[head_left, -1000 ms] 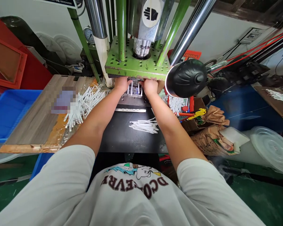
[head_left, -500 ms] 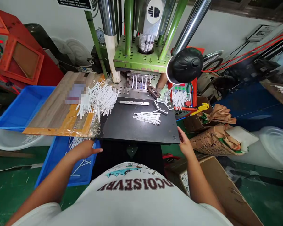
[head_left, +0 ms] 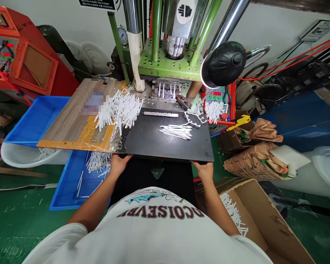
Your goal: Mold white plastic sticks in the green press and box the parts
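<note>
My left hand (head_left: 118, 165) is at the front edge of the black work table (head_left: 145, 143), its thumb stretched to the right. My right hand (head_left: 205, 170) is at the same edge farther right, thumb pointing left. The fingers of both hands go out of sight under the edge, so what they touch there is hidden. On the black surface lie a small bundle of thin white plastic sticks (head_left: 176, 132), a long white strip (head_left: 161, 114) and white angular plastic scraps (head_left: 192, 119). Behind them, several white pieces sit in the metal mould (head_left: 166, 90) beneath the green press plate (head_left: 170, 71).
A large heap of white sticks (head_left: 123, 108) covers part of the wooden board (head_left: 68, 113) at left. Below it stands a blue tray (head_left: 63, 190). A black lamp (head_left: 225, 64) overhangs the right side. A red control box (head_left: 231, 104) and an open cardboard carton (head_left: 244, 205) are at right.
My left hand has moved right and up to the table edge. My right hand has shifted from the table's right corner to beneath its front edge. The view has shifted slightly.
</note>
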The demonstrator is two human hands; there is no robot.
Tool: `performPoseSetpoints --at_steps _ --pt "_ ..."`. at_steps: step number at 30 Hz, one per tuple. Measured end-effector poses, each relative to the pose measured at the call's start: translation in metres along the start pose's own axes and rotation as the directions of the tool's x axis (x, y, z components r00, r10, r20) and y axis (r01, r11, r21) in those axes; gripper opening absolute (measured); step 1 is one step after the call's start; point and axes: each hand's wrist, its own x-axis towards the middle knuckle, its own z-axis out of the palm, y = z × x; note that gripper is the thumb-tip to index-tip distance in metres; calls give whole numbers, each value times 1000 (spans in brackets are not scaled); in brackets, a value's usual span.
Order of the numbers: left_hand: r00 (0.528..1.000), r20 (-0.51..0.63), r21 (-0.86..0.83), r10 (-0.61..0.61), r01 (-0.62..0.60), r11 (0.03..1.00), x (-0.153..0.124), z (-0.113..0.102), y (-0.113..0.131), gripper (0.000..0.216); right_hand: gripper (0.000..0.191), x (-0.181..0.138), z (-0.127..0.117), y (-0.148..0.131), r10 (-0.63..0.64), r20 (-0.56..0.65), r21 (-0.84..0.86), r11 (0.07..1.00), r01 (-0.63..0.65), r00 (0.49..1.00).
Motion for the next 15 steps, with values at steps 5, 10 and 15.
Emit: performPoseSetpoints --at_steps 5,10,15 --pt "1000 -21 -4 -12 12 1000 -1 1 1 50 103 1 1 4 -19 11 24 1000 19 1000" --pt "1000 -29 -7 -3 3 1000 -2 1 2 52 107 1 2 9 -30 9 27 999 30 1000" --pt "998 -52 4 -20 20 1000 -2 3 2 53 96 1 2 7 -30 0 8 1000 30 1000"
